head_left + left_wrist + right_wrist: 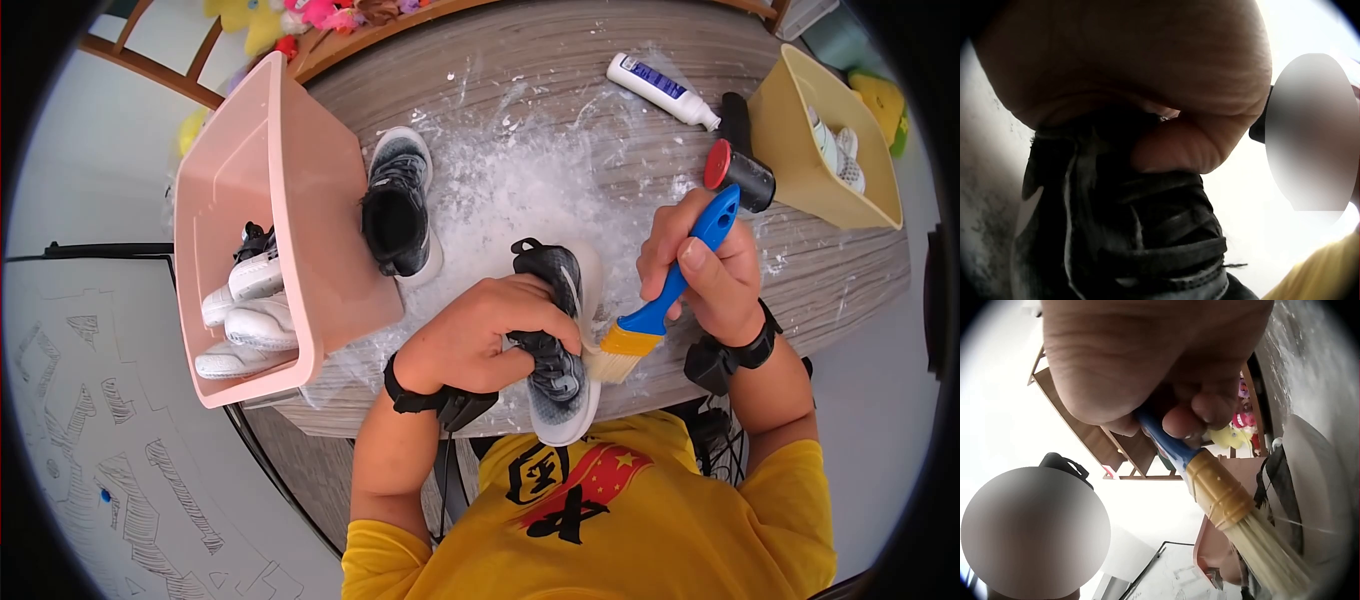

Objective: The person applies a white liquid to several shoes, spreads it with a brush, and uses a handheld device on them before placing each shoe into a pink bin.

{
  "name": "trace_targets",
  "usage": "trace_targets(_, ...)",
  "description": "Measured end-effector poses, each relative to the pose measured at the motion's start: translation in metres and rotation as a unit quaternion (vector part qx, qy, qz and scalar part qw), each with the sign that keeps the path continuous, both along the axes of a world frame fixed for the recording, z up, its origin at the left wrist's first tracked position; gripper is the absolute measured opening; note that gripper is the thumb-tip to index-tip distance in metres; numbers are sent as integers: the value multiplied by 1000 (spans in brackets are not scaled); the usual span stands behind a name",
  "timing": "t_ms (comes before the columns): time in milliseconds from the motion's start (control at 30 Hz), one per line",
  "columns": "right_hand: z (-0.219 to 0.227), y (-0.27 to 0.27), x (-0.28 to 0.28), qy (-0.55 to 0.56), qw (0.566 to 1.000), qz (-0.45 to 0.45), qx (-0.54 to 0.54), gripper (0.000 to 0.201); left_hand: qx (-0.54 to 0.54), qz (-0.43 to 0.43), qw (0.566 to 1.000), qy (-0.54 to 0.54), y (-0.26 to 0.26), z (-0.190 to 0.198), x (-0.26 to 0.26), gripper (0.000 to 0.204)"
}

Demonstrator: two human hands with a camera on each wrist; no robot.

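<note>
My left hand (492, 335) grips a black-and-grey sneaker (558, 385) with a white sole, its toe toward me. In the left wrist view the thumb is curled at the shoe's opening, above the laces (1172, 231). My right hand (708, 262) holds a paintbrush (655, 312) with a blue handle and yellow ferrule, fingers wrapped round the handle. Its pale bristles (608, 367) are at the side of the sole, as the right wrist view also shows. A matching sneaker (398, 205) rests on the table to the left, beside the pink bin.
White powder (520, 180) covers much of the wooden table. The pink bin (335, 220) at left contains several white shoes (262, 322). A white bottle (660, 90), a black brush-like tool with a red end (740, 165) and a yellow bin (800, 130) with shoes inside stand at right.
</note>
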State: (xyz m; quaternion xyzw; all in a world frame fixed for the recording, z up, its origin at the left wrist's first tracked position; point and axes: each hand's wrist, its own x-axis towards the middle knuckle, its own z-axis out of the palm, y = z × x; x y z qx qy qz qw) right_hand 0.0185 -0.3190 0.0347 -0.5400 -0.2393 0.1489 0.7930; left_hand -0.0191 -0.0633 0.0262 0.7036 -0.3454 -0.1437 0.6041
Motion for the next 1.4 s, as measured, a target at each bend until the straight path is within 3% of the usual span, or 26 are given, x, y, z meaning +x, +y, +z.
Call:
trace_targets(267,3,-1,1,39,996,53,55,26,19,-21,1000,-9,1,3,2,41)
trace_targets(467,-2,2,1,1,999,30,26,24,87,13,986,140,5,10,-5,63)
trace_targets(600,-3,3,5,-19,1000,13,19,23,25,29,987,153,0,3,-8,78)
trace_targets(767,-4,5,8,-35,998,-43,16,23,23,59,994,92,-3,1,-8,105)
trace_targets(867,-7,5,11,-59,993,-100,3,22,12,48,993,109,1,-1,-6,115)
trace_targets(1000,-13,7,17,-155,969,-194,5,19,-3,54,989,136,0,3,-7,117)
trace_targets(1100,-12,11,21,-228,951,-207,3,18,-12,46,992,121,-1,-2,-7,117)
trace_targets(1200,-10,9,14,-171,977,-128,-16,17,-5,49,992,115,-1,0,-6,116)
trace_targets(1300,-9,9,16,-240,964,-88,-72,15,0,48,991,127,0,1,-7,116)
trace_targets(1400,-7,7,15,-233,968,-73,-67,15,19,42,994,101,2,0,-5,117)
